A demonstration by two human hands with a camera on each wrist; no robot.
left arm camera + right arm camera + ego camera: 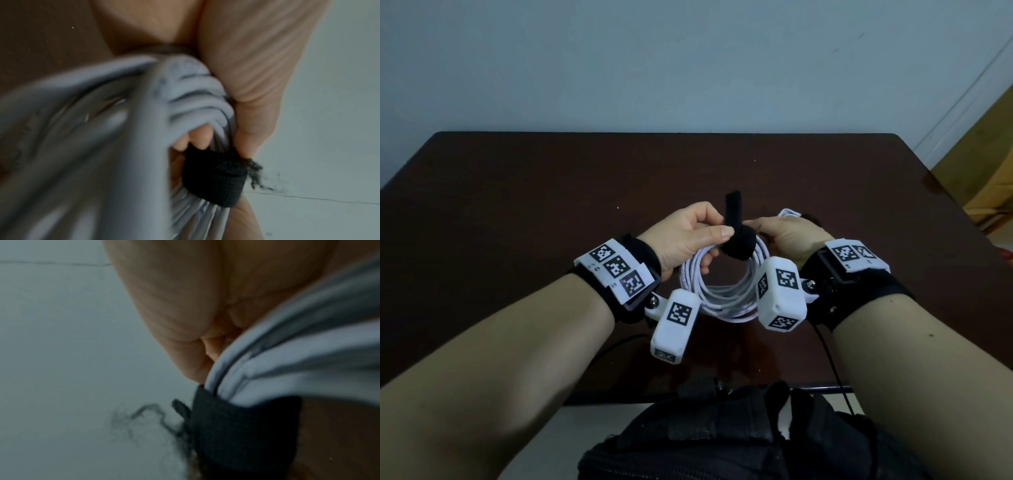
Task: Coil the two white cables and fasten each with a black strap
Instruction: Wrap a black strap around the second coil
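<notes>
White cable coil [722, 291] being bound by a black strap [736, 245]

The coil is hanging in round loops above the dark table [517, 192], the strap wrapping its top with one end sticking upward. A second white cable [789, 213] is lying on the table just beyond, mostly hidden.

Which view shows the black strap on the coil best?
The head view: the black strap shows whole, wrapped around the white cable coil, its free end sticking up. The left wrist view shows only the wrapped band with a frayed edge; the right wrist view shows a blurred part.
</notes>
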